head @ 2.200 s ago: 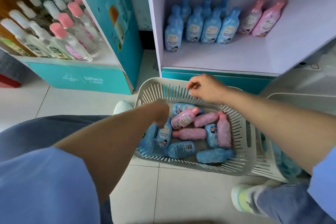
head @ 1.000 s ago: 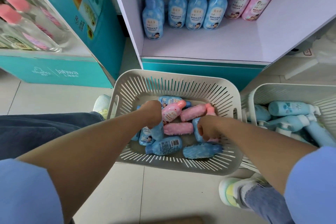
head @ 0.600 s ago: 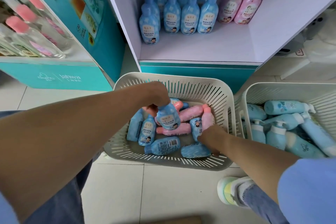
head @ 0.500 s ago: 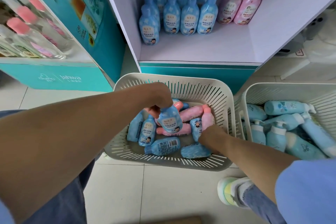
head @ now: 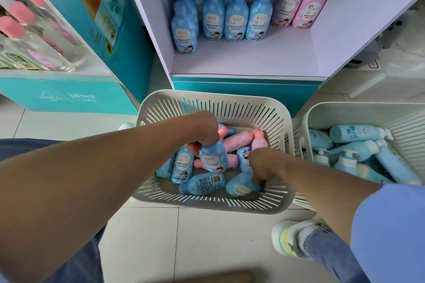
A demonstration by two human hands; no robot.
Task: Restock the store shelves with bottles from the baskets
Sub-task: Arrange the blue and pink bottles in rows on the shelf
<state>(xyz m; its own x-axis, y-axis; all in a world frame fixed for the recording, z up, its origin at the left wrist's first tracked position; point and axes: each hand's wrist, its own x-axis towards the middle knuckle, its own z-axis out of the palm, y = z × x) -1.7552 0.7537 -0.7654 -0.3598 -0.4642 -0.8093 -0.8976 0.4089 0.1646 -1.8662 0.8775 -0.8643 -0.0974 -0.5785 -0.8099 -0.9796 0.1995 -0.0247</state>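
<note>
A white slotted basket (head: 279,110) on the floor holds several small blue and pink bottles. My left hand (head: 204,128) grips a blue bottle (head: 213,159) by its neck and holds it just above the pile. My right hand (head: 262,164) is low in the basket, its fingers curled round another blue bottle (head: 241,187) lying near the front wall. Beyond the basket, the white shelf (head: 253,62) carries a group of upright blue bottles (head: 235,18) and two pink bottles (head: 301,2) at the back.
A second white basket (head: 368,110) at the right holds larger light-blue pump bottles. A teal display (head: 59,94) at the left carries clear bottles with pink caps. My shoe (head: 287,239) stands on the tiled floor in front of the baskets.
My left hand has lifted a blue bottle out of the pile. My right hand went from the basket's rim down into the basket and closed on a blue bottle at the front.
</note>
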